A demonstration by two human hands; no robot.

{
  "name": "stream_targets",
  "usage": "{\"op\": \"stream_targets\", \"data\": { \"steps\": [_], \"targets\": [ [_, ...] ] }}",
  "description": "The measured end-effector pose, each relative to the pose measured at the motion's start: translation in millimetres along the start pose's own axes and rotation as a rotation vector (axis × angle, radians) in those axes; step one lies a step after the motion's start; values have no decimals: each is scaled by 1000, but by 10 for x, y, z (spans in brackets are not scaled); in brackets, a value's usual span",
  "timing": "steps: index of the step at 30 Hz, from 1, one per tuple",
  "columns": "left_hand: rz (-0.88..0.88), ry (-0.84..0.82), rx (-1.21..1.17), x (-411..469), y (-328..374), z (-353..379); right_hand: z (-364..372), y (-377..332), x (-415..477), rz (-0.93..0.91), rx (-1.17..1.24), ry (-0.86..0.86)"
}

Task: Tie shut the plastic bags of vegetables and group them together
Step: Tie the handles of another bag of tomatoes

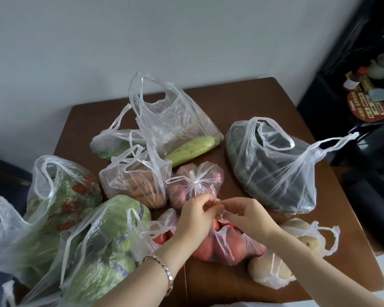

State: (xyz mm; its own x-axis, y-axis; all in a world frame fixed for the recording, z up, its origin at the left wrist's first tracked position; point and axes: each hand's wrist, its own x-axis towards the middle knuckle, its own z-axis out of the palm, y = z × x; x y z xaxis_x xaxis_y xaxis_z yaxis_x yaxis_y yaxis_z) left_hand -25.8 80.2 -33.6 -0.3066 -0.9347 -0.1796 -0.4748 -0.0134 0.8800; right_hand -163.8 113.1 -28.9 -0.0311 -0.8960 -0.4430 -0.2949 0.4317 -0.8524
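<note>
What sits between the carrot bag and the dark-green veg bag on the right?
The knotted bag of reddish produce, then a strip of bare table, per the head view.

Soft, even, rather dim light; the dark brown wooden table [242, 103] shows a faint sheen and weak shadows under the clear crinkled plastic bags [175, 120], which catch small white glints; its edges bow from wide-angle distortion; the black shelving [333, 111] at right sinks into murk; detail slightly soft throughout.

Home dining corner — wooden table [253, 103], grocery bags [171, 120], plain wall [142, 36]
</note>
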Motion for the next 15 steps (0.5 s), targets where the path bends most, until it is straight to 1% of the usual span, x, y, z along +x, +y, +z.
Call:
{"op": "stream_targets", "data": {
  "steps": [3,6,8,10,12,13,14,15],
  "targets": [
    [-119,24,-75,28,26,38,-61,42,-7,-15,56,43],
    [-317,15,-197,64,40,43,-47,97,-5,-95,51,55],
    [-468,-16,-384,87,59,32,-11,127,-12,-121,143,63],
    [-608,-52,-644,80,131,7,12,159,-1,-119,227,118],
    [-703,-89,-836,69,173,-23,23,183,8,-108,242,190],
    [-739,-114,-892,68,176,-33,33,192,8,-98,248,207],
    [-750,-152,-893,67,176,-44,46,185,5,-81,274,219],
    [-706,-194,-769,82,154,-63,59,178,7,-55,338,234]
  ]
}}
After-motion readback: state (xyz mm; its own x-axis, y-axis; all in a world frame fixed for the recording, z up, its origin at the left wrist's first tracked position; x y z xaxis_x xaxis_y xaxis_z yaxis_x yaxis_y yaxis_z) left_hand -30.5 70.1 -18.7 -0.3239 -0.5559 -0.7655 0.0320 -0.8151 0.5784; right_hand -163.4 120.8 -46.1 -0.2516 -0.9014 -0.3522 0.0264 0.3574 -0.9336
